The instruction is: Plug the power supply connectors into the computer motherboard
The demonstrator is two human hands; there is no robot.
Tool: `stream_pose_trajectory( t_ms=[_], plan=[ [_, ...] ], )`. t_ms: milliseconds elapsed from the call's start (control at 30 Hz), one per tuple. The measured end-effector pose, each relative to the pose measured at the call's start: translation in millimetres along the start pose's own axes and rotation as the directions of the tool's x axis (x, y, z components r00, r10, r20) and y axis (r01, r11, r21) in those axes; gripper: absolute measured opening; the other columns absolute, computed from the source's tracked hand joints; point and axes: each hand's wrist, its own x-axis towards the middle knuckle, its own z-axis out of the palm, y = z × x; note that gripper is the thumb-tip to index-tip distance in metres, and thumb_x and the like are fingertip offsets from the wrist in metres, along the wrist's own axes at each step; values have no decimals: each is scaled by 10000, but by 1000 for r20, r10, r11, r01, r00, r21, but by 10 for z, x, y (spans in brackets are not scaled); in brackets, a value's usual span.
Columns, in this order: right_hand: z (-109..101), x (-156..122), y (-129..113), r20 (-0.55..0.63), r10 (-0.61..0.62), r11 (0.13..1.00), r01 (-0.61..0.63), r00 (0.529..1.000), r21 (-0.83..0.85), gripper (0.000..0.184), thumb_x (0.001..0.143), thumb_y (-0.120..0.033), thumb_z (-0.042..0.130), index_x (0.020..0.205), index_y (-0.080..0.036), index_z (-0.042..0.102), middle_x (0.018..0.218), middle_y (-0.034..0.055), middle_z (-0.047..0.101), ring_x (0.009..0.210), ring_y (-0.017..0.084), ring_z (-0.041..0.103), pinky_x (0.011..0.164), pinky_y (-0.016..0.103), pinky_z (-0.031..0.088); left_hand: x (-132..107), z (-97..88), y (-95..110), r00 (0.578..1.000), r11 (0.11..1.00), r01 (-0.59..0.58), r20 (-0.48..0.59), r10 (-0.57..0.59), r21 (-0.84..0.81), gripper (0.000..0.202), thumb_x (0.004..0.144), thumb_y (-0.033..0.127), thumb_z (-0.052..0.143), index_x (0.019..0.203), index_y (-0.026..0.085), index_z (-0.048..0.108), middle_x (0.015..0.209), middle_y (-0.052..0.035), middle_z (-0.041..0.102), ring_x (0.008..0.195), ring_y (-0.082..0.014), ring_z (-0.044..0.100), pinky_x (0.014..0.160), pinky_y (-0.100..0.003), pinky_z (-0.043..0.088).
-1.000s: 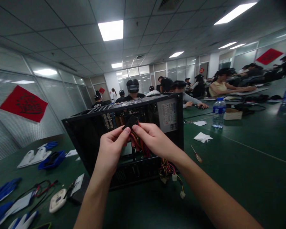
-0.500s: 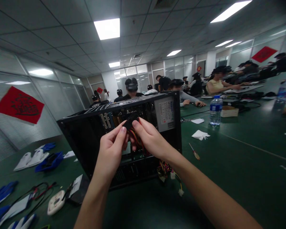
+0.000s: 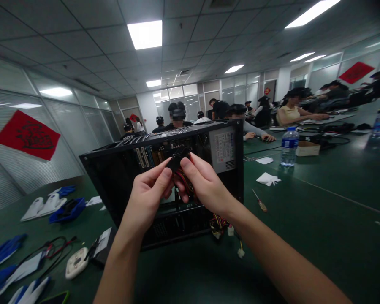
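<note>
Between my two hands is a black cable connector, with red, yellow and black wires running down from it. My left hand pinches its left end between thumb and forefinger. The right end is gripped by my right hand, whose fingers also curl around the wires. Directly behind my hands stands an open black computer case, its inside facing me. A silver power supply sits in its upper right. More wires with white plugs hang out at the lower right onto the table.
On the green table a screwdriver, a crumpled tissue and a water bottle lie or stand to the right. Gloves, a blue tray and a white oval object are at left. Several people sit beyond.
The view has shifted slightly, so everything appears a little further right. Both hands keep their hold on the connector, with only a slight change in finger position.
</note>
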Motion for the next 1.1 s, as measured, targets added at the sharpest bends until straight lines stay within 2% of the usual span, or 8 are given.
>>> stream_pose_trajectory(
  t_ms=[167, 333, 433, 633, 833, 1100],
  plan=[
    [7, -6, 15, 11, 26, 999, -27, 1000, 45, 352, 1016, -553, 423, 956, -212, 490, 670, -57, 509, 482, 80, 511, 445, 201, 423, 8, -6, -29, 1000, 1000, -6, 23, 6, -2, 425, 865, 495, 694, 1100, 144, 748, 596, 10, 583, 488, -64, 362, 500, -207, 325],
    [31, -14, 20, -21, 25, 999, -25, 999, 28, 352, 1022, -545, 410, 912, -213, 458, 670, -62, 512, 473, 68, 509, 431, 183, 411, -2, -3, -51, 1000, 1000, -13, 18, 13, 23, 373, 871, 499, 684, 764, 143, 713, 596, -2, 590, 489, -79, 441, 518, -228, 379],
    [43, -22, 21, -40, 21, 999, -20, 999, 27, 358, 1019, -549, 407, 901, -214, 450, 665, -64, 510, 469, 65, 508, 425, 180, 404, -19, 25, -32, 1000, 999, -15, -11, 16, 49, 410, 858, 516, 689, 673, 150, 672, 589, -10, 592, 492, -96, 487, 512, -237, 396],
    [65, -23, 32, -41, 13, 998, -11, 999, 62, 359, 999, -570, 432, 928, -219, 446, 665, -69, 493, 467, 69, 500, 419, 192, 400, -30, 80, -12, 998, 997, -36, -46, 39, 66, 447, 854, 541, 685, 636, 153, 637, 569, -7, 586, 453, -89, 488, 460, -228, 372],
    [67, -2, 58, -44, -21, 999, 23, 999, 40, 318, 965, -540, 541, 969, -234, 452, 614, -83, 452, 444, 84, 459, 415, 221, 399, -48, 167, 15, 990, 987, -77, -109, 92, 141, 504, 861, 561, 663, 561, 173, 551, 477, 20, 487, 439, -101, 477, 439, -231, 333],
    [53, -14, 57, -125, -35, 998, 29, 992, -51, 299, 969, -529, 537, 921, -243, 463, 619, -55, 483, 473, 109, 469, 435, 247, 399, -106, 270, 75, 970, 945, -135, -153, 187, 299, 453, 938, 445, 596, 576, 174, 563, 511, 14, 495, 475, -98, 427, 477, -236, 329]
  ],
)
